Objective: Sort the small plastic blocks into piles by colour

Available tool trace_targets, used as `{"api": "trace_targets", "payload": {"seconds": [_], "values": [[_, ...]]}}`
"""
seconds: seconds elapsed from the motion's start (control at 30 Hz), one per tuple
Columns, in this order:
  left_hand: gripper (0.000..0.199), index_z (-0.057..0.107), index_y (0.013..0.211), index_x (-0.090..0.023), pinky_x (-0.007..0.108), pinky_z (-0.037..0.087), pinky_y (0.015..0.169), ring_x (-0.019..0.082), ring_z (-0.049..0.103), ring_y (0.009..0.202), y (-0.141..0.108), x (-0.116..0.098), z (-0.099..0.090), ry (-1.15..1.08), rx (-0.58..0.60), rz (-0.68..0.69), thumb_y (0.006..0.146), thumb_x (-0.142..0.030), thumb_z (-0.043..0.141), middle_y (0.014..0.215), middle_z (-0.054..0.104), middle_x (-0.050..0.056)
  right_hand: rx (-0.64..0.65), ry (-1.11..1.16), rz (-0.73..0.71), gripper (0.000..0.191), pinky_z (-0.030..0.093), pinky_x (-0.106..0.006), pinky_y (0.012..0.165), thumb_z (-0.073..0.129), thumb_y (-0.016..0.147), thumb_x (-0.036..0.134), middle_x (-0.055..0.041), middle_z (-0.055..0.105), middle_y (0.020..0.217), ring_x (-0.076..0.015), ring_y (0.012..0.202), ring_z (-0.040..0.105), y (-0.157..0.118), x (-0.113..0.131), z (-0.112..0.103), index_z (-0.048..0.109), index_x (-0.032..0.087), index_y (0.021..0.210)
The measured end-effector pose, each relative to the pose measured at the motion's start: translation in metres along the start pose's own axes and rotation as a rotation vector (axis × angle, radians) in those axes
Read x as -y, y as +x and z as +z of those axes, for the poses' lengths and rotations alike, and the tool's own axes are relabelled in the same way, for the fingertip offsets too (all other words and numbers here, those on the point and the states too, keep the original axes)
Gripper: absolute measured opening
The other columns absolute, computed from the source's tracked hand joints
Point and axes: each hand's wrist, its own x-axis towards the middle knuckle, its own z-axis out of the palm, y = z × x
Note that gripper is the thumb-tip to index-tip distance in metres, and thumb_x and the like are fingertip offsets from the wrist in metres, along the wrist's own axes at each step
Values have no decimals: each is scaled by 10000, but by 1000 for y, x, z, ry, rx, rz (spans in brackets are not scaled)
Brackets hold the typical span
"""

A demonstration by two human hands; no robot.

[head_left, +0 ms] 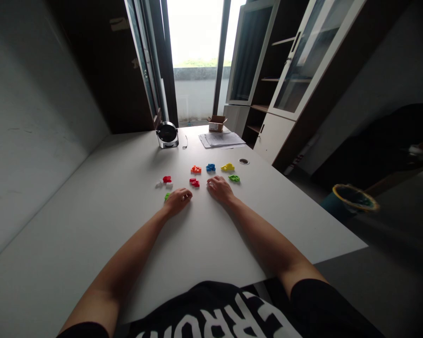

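Note:
My left hand [178,201] rests on the white table, fingers curled; whether it holds anything small is hidden. A green piece [167,196] shows just beside its back. My right hand [219,188] lies to the right with bent fingers, and a small pale thing may be at its fingertips. Between and beyond the hands sits a red piece [194,182]. Farther back are an orange piece [196,169], a blue piece [210,167] and a yellow piece [227,167]. Another green piece [234,178] is right of my right hand. Red [167,179] and white pieces [169,185] lie at the left.
On the white table [102,188] stand a round black device [167,133], papers [221,139] and an open cardboard box [216,124] at the back. A cable hole [244,161] is at the right. Beyond the right edge is a bin [354,198].

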Motion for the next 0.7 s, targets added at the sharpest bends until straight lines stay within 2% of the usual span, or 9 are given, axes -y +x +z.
{"api": "trace_targets", "payload": {"seconds": [0.17,0.4,0.7], "values": [[145,703,937,-254,250,494,736,149,646,788,0,-1,-1,3,5,-8,908,-238,562,968,720,11,-17,-2,18,206,468,-338,915,573,958,241,-86,669,1164,-233,1096,563,0,0,1,693,228,1125],[151,702,939,-256,249,488,729,148,641,776,0,-3,-2,2,15,-19,908,-240,555,972,720,10,-83,-46,139,201,459,-347,897,581,941,231,-105,656,1128,-253,1076,552,-2,0,-3,673,216,1119],[152,704,940,-251,254,489,721,152,642,773,0,-3,-2,4,11,-22,905,-240,557,964,721,16,-102,-51,183,205,455,-351,893,585,936,246,-115,629,1126,-264,1066,544,-2,1,-3,662,211,1122]]}}
